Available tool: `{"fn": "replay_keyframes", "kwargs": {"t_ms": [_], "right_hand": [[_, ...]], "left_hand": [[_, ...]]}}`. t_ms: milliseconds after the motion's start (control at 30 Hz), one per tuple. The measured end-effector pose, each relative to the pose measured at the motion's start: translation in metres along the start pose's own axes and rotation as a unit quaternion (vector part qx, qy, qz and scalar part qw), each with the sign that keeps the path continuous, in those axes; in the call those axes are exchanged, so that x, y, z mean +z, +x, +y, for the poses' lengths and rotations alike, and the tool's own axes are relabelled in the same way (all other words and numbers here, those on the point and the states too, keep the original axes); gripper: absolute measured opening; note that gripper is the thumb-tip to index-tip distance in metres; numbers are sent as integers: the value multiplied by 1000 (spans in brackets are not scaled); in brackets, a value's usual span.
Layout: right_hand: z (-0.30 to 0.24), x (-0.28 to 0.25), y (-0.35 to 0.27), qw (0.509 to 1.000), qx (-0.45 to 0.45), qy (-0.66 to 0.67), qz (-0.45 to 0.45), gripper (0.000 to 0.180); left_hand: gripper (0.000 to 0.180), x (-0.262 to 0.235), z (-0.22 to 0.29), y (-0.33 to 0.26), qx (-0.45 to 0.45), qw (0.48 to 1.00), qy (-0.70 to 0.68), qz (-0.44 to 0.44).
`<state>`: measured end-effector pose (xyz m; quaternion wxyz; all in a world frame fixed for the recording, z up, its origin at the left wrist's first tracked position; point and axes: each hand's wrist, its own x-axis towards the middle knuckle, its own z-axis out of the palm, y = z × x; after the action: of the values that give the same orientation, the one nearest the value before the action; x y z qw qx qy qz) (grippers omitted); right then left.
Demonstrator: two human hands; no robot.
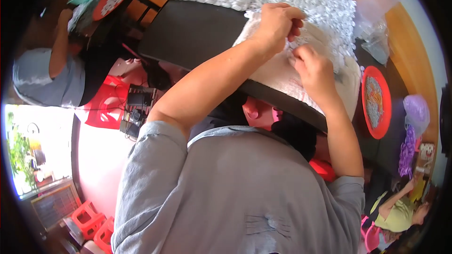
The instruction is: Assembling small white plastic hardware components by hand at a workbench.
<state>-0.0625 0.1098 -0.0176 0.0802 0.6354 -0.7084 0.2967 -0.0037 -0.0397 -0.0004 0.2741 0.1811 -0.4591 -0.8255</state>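
Note:
Over a cream cloth (pixel 278 77) at the table's near edge, my left hand (pixel 278 24) is closed with its fingers curled down. Just below and to its right, my right hand (pixel 319 73) is closed too, thumb and forefinger pinched together. The two hands are close but apart. Anything between their fingers is too small or hidden to make out. Past the hands, a large heap of small whitish, clear plastic pieces (pixel 325 0) spreads over the far side of the table and reaches onto the cloth.
To the right lies a red oval tray (pixel 386 113) of thin grey pieces, near a purple bag (pixel 416 113). The dark tabletop (pixel 188 30) extends left. One co-worker (pixel 52 73) sits at far left near another red tray (pixel 100 11); another person (pixel 398 211) is at lower right. Red stools (pixel 87 216) stand lower left.

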Motion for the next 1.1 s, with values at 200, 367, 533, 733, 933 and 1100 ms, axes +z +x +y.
{"fn": "replay_keyframes", "kwargs": {"t_ms": [200, 367, 533, 733, 933, 1100], "right_hand": [[25, -39, 11, 878, 284, 383, 34, 20], [34, -54, 9, 874, 256, 407, 70, 21], [33, -55, 9, 886, 240, 392, 63, 20], [31, -54, 8, 898, 228, 373, 55, 18], [33, -53, 8, 904, 224, 362, 48, 17], [34, -53, 8, 907, 215, 360, 45, 16]], "left_hand": [[13, 5, 2, -10, 59, 994, 66, -60], [12, 15, 1, -16, 59, 990, 99, -85], [12, 17, 1, -20, 59, 980, 166, -97], [10, 18, -1, -23, 70, 972, 204, -97], [9, 18, -2, -23, 71, 970, 212, -92], [9, 17, -1, -23, 72, 970, 213, -99]]}}
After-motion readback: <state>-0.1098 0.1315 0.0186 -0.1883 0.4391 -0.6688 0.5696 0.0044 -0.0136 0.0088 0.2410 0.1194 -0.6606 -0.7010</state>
